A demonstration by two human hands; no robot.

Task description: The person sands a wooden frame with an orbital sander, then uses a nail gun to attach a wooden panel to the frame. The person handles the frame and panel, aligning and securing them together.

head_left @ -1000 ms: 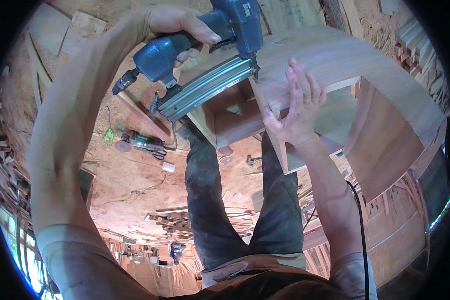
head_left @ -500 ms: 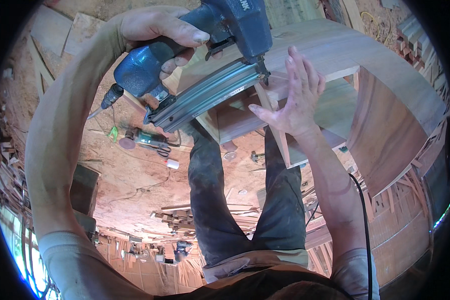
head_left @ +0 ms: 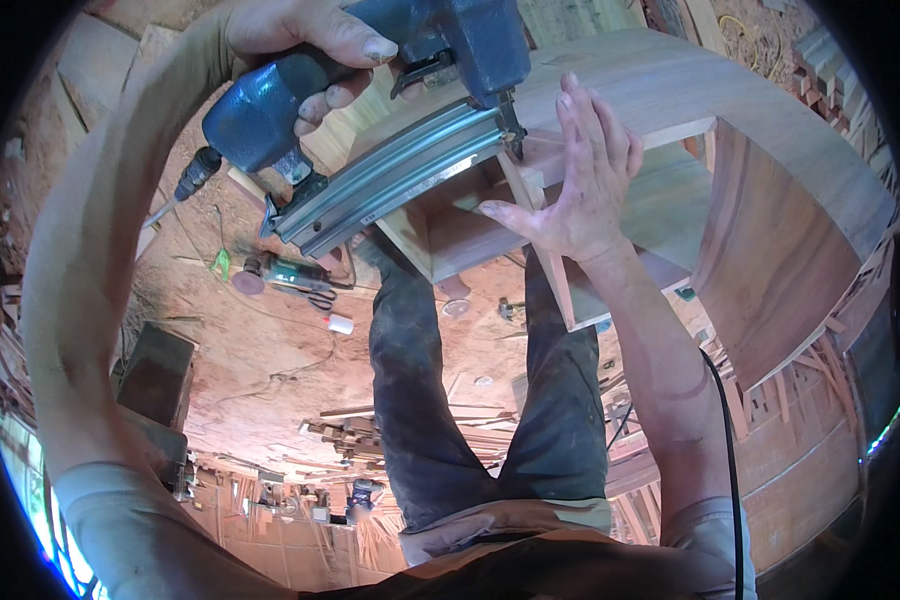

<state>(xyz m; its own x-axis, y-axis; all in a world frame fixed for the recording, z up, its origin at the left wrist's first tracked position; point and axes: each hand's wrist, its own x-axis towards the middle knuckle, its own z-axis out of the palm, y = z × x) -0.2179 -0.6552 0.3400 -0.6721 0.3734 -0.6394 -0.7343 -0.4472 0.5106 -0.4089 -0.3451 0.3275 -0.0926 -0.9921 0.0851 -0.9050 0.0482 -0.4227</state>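
My left hand (head_left: 330, 50) is wrapped around the grip of a blue pneumatic nail gun (head_left: 485, 55). A grey metal magazine (head_left: 400, 180) runs from the gun's nose down to the left. The nose sits at the top of an upright divider (head_left: 530, 190) in a wooden cabinet frame (head_left: 660, 75); I cannot tell whether it touches. My right hand (head_left: 590, 195) lies against the frame just right of the nose, fingers spread and thumb stretched toward the divider. An air hose fitting (head_left: 198, 172) hangs at the gun's rear end.
On the dusty floor lie an angle grinder (head_left: 295, 275), scissors (head_left: 320, 298), a small white bottle (head_left: 340, 323) and a hammer (head_left: 510, 310). Stacked wood strips (head_left: 355, 435) are behind my legs. A dark box (head_left: 158, 372) stands at left; a black cable (head_left: 727, 430) hangs by my right arm.
The nail gun and my left hand have shifted a little left and up in the picture. My right hand has moved slightly left and up, with its fingers still spread.
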